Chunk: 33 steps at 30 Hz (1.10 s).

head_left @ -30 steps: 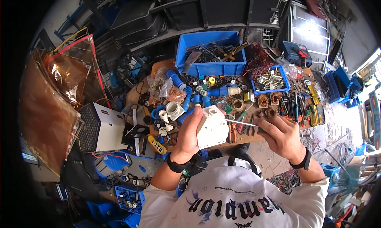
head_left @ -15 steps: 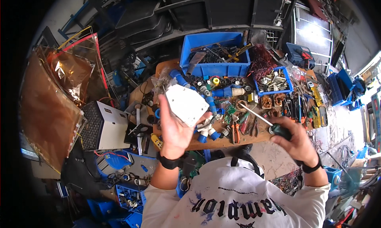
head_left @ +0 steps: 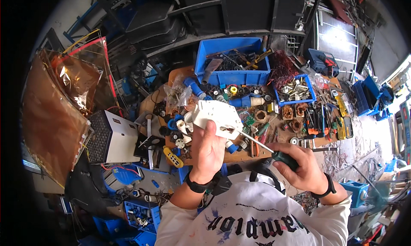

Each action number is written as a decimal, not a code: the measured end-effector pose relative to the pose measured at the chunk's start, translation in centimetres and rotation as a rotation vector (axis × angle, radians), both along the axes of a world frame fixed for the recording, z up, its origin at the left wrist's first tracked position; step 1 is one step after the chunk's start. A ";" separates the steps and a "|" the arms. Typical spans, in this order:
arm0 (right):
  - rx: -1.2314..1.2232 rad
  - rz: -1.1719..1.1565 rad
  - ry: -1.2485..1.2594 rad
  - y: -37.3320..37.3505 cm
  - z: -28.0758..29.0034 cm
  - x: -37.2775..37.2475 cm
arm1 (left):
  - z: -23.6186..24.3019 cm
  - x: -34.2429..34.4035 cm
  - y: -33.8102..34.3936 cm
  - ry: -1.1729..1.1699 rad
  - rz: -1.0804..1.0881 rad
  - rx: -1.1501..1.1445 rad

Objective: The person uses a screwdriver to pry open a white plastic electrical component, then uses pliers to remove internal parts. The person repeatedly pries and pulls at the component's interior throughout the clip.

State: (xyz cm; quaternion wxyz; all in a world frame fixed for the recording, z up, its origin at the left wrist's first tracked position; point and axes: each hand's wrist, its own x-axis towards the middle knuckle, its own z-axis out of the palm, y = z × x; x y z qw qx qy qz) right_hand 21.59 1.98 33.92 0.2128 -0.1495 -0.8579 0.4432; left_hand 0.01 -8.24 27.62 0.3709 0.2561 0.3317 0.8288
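Observation:
My left hand (head_left: 207, 151) grips a white plastic casing (head_left: 217, 116) and holds it up over the cluttered wooden workbench (head_left: 233, 155). My right hand (head_left: 301, 166) is closed around the dark green handle of a screwdriver (head_left: 274, 152). The screwdriver's thin metal shaft runs up and to the left, and its tip meets the lower right edge of the casing. Both wrists wear dark bands.
A large blue bin (head_left: 231, 67) of tools sits at the bench's back, a smaller blue tray (head_left: 295, 90) of metal parts to its right. Pliers, coils and blue fittings cover the bench. A white perforated box (head_left: 112, 137) and copper-coloured sheets (head_left: 55, 113) stand at left.
My left hand raised the casing, then brought it back down toward the middle. My right hand pulled the screwdriver away to the right, then brought its tip back to the casing's edge.

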 end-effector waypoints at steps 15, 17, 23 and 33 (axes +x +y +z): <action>0.489 -0.142 -0.013 -2.2 -0.3 -1.1 | -0.5 0.4 -1.1 0.092 0.138 0.006; 0.504 -0.146 0.030 -2.4 -0.9 -1.4 | -1.4 0.5 -0.8 0.154 0.209 -0.004; 0.230 -0.108 0.031 -3.1 -2.0 -1.5 | -3.3 0.6 -0.4 0.236 0.382 0.017; -0.111 0.058 0.068 -0.3 -1.6 -0.2 | -0.7 -2.3 -0.4 0.669 0.426 0.142</action>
